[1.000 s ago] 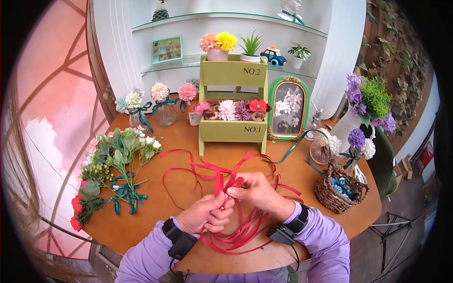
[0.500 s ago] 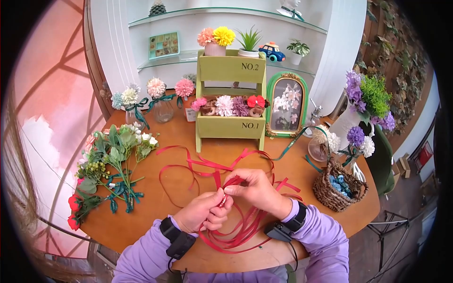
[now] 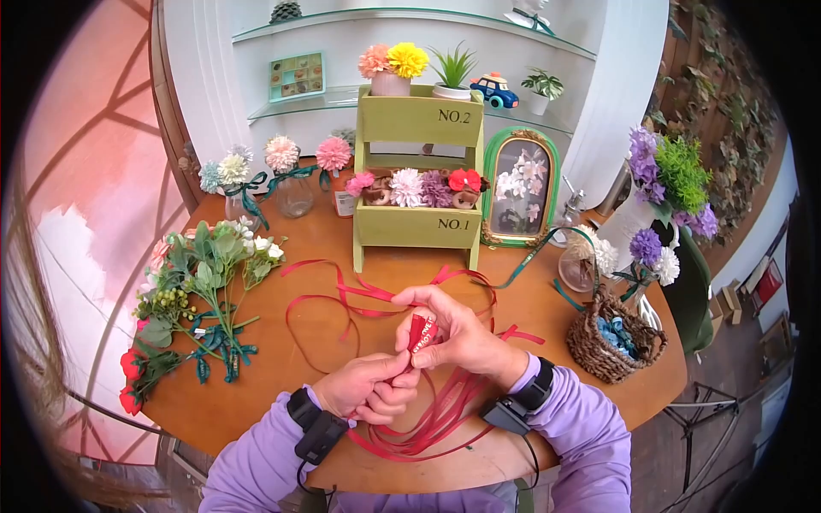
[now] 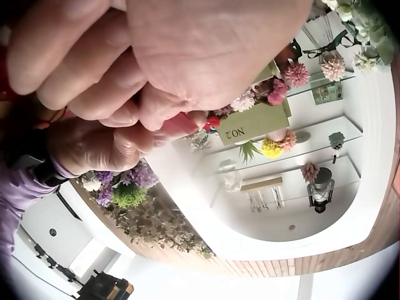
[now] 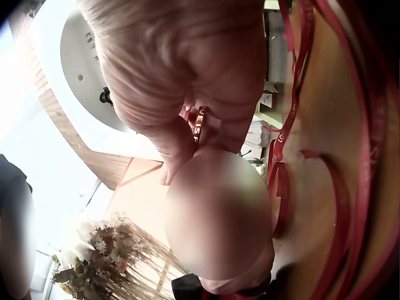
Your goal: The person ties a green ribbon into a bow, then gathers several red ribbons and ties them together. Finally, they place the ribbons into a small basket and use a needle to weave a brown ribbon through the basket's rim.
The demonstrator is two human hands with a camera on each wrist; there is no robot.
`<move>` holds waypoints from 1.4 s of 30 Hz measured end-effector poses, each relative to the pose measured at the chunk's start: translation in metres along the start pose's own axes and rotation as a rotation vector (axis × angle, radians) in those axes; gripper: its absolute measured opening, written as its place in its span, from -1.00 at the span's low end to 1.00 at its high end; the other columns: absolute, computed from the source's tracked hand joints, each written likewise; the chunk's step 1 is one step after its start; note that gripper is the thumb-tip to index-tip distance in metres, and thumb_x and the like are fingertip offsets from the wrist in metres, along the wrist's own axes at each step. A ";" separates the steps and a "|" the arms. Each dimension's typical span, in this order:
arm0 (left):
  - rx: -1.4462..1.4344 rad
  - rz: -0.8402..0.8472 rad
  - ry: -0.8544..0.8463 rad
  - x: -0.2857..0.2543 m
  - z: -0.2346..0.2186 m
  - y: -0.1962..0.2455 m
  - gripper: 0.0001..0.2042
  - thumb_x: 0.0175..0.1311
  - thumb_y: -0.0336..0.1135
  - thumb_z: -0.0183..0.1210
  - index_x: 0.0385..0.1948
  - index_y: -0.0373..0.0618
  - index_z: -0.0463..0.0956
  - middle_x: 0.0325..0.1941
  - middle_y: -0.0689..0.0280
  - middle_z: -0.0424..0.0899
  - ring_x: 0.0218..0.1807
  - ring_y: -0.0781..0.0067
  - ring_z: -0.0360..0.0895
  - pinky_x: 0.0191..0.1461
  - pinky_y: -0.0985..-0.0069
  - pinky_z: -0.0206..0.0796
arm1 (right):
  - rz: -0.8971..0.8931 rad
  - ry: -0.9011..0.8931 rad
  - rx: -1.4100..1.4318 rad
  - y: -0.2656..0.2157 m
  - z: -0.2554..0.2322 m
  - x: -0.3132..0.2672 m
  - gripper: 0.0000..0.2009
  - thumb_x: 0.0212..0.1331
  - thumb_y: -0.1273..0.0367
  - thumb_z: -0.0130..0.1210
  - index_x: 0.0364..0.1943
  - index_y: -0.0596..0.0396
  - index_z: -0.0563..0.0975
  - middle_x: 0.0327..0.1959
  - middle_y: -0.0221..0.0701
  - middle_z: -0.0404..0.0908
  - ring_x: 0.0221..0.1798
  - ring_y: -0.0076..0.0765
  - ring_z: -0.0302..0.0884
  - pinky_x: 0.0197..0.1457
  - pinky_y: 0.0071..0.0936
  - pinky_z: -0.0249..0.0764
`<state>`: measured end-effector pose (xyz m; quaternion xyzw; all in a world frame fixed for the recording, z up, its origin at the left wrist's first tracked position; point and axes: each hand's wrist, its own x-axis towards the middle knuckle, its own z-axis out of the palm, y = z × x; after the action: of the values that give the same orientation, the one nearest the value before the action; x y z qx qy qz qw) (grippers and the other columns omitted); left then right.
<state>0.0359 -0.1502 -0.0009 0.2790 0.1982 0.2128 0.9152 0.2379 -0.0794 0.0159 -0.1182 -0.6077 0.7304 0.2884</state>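
Observation:
Over the front middle of the table, a red ribbon (image 3: 421, 333) printed with pale letters is pinched in both hands. My right hand (image 3: 466, 338) grips its folded upper part between thumb and fingers, with the lettering facing up. Just to the left, my left hand (image 3: 368, 389) pinches the lower end, its other fingers curled in. A short piece of the red ribbon (image 4: 177, 127) shows between the fingertips in the left wrist view. Lettering on the ribbon (image 5: 199, 125) also shows in the right wrist view. Loose loops of red ribbon (image 3: 445, 409) lie beneath both hands.
Artificial flowers (image 3: 201, 282) with green ribbon bows lie at the left. A green two-tier stand (image 3: 416, 231) and an oval-topped frame (image 3: 554, 188) stand behind. On the right are a woven basket (image 3: 590, 346) and vases of flowers. More red ribbon (image 3: 338, 274) trails toward the stand.
My right hand has turned and its index finger has lifted, so the lettered ribbon shows. The upright ribbon strip by the left thumb is no longer visible. My left hand stays pinched.

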 end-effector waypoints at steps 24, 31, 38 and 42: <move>0.404 0.480 0.496 0.017 -0.006 -0.018 -0.78 0.49 -0.28 0.00 -0.29 -0.21 0.54 -0.65 0.57 0.24 -0.67 0.79 0.04 -0.61 0.69 -0.12 | -0.374 -0.131 -1.483 -0.032 0.021 -0.006 -0.38 -0.01 0.19 0.30 0.20 0.04 0.42 0.14 -0.32 0.48 0.20 -0.19 0.41 0.37 -0.06 0.10; 0.723 0.449 0.500 0.015 0.003 -0.016 -0.74 0.50 -0.27 -0.02 -0.21 -0.30 0.55 -0.65 0.57 0.24 -0.65 0.79 0.05 -0.60 0.70 -0.09 | 0.068 -0.104 -1.147 -0.018 0.006 -0.011 -0.78 0.32 0.27 0.04 -0.14 0.15 0.50 -0.36 -0.16 0.61 -0.34 0.09 0.57 -0.27 -0.18 0.46; 0.755 0.439 0.522 0.017 0.002 -0.017 -0.72 0.50 -0.25 -0.03 -0.19 -0.32 0.56 -0.64 0.58 0.23 -0.65 0.79 0.06 -0.60 0.70 -0.09 | 0.121 -0.100 -1.223 -0.022 0.002 -0.010 -0.82 0.31 0.33 0.02 -0.31 0.18 0.51 -0.48 -0.11 0.58 -0.34 0.09 0.56 -0.28 -0.15 0.43; 0.815 0.471 0.530 0.017 -0.002 -0.018 -0.72 0.50 -0.24 -0.02 -0.20 -0.31 0.56 -0.64 0.58 0.24 -0.65 0.80 0.06 -0.60 0.70 -0.09 | 0.105 -0.053 -1.124 -0.015 0.004 -0.011 -0.85 0.28 0.37 0.04 -0.34 0.19 0.51 -0.48 -0.05 0.56 -0.35 0.12 0.55 -0.29 -0.12 0.41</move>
<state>0.0542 -0.1547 -0.0169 0.5849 0.4210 0.3812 0.5791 0.2487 -0.0877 0.0296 -0.2652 -0.9037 0.3104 0.1289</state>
